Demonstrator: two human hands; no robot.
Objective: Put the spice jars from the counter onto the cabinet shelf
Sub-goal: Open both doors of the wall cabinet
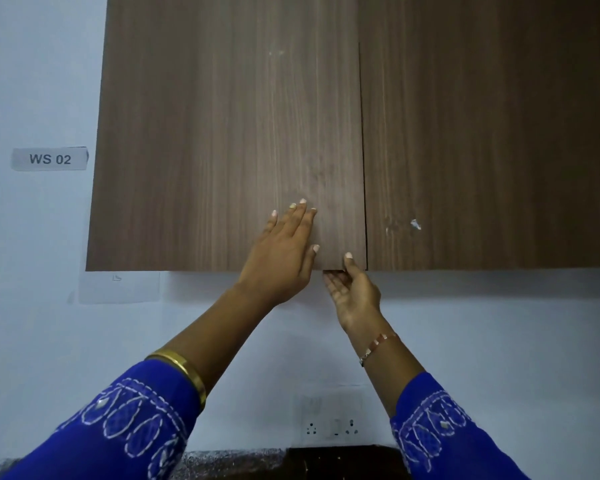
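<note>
Your left hand [284, 251] flat, fingers straight, on the left cabinet door [222, 133] near its lower right corner, your right hand [352, 289] just beside, pinching the door's bottom edge.

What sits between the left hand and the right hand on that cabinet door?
Only bare wood of the left cabinet door, head view: left hand lies flat on it, right hand pinches its bottom edge.

Only a strip of the counter [236, 462] shows along the bottom edge, between the two blue sleeves; its left part is speckled grey stone; further right a dark brown patch [343, 462] takes over, and whether that is the counter itself or something lying on it cannot be told; nothing else on it can be made out.
</note>
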